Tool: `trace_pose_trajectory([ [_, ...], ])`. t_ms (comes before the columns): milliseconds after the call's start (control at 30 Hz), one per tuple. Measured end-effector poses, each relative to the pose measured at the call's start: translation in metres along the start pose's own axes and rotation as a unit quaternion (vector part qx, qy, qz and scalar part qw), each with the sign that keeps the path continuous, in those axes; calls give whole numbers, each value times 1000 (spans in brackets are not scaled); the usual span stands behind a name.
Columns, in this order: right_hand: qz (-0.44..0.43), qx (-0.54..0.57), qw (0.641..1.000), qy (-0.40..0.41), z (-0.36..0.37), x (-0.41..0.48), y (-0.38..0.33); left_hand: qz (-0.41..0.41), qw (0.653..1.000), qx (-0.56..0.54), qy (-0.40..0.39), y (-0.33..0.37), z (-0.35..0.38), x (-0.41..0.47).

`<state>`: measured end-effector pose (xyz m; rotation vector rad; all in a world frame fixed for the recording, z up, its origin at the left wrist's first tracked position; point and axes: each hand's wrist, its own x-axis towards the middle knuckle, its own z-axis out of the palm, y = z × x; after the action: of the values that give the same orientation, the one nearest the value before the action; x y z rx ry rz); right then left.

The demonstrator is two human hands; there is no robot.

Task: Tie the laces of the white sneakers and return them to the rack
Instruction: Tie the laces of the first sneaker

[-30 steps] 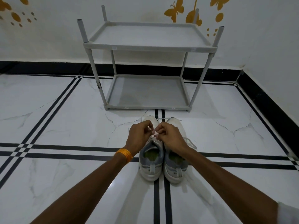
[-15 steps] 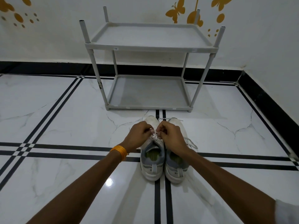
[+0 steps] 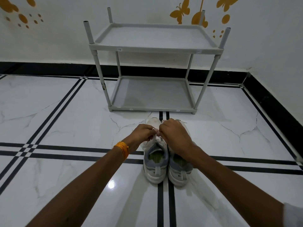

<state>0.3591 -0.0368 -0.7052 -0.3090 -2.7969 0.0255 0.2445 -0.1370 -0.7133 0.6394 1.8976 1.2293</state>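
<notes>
Two white sneakers with grey heels stand side by side on the floor, toes toward the rack: the left sneaker and the right sneaker. My left hand and my right hand meet above the left sneaker's tongue, each pinching a white lace end. The right hand covers the front of the right sneaker. A grey two-shelf rack stands just beyond the shoes, both shelves bare.
White marble floor with black stripe lines. A white wall with orange butterfly stickers and a black skirting runs behind the rack and along the right side. An orange thread band circles my left wrist.
Both hands have stayed on the left sneaker's laces, working closer together. The view has shifted slightly, with the rack a little lower in frame.
</notes>
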Motion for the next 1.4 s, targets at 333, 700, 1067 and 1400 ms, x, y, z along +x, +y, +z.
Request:
trace_pose_trajectory([
  [333, 93, -24, 979, -182, 5, -43, 34, 28, 941, 261, 212, -69, -31, 0],
  [700, 97, -61, 974, -195, 9, -44, 31, 0, 925, 258, 279, -82, -25, 5],
  [1067, 148, 54, 980, -122, -6, -38, 26, 79, 933, 221, 271, -71, -18, -2],
  [1400, 84, -30, 978, -187, 4, -26, -3, 179, 951, 216, 127, -70, -4, -4],
])
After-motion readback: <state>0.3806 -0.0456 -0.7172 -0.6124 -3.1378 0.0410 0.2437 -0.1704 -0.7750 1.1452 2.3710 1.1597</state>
